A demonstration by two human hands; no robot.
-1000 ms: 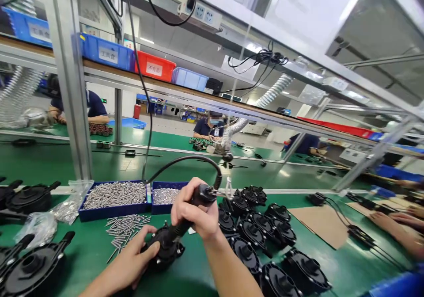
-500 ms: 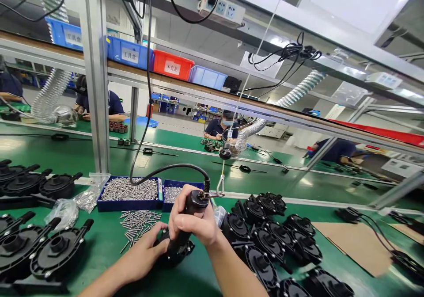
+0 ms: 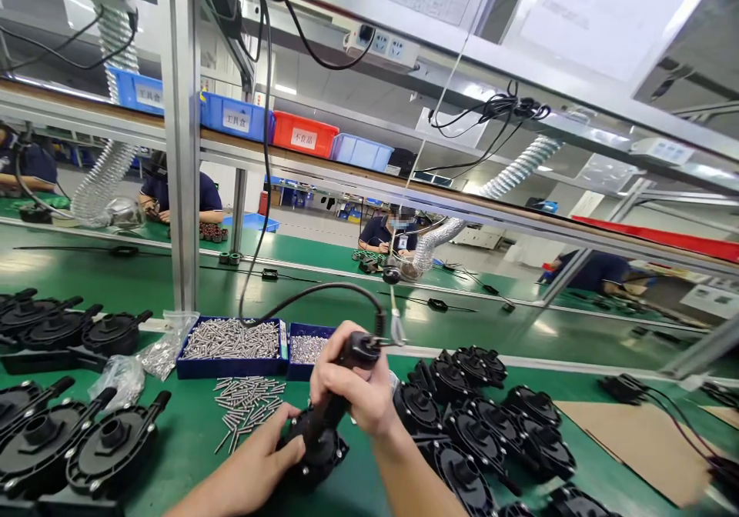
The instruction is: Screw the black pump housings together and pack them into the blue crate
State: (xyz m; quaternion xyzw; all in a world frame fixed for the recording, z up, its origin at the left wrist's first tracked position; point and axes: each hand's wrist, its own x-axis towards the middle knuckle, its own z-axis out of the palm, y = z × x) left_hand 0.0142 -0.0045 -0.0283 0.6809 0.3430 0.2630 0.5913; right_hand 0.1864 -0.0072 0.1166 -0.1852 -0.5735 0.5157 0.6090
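Observation:
My right hand [image 3: 355, 382] is wrapped round a black corded electric screwdriver [image 3: 338, 394], tilted, its lower end over a round black housing [image 3: 320, 455]. The driver's tip is hidden. My left hand [image 3: 265, 455] grips the left side of that housing, thumb on top, on the green bench. A hanging cord with a metal clip [image 3: 397, 326] joins the driver's top. Loose screws [image 3: 248, 405] lie left of the housing, in front of a blue tray of screws [image 3: 231, 340] and a smaller tray of small metal parts [image 3: 305, 348].
Several black housings stand at the left [image 3: 112, 444] and the right [image 3: 462, 425]. Plastic bags [image 3: 124, 378] lie beside the left ones. Cardboard [image 3: 635, 440] is at the far right. A metal post [image 3: 183, 155] rises behind the trays. People work beyond the shelf.
The driver and my right hand have shifted slightly right, and the driver leans more. The whole view has moved a little. Both hands keep their holds.

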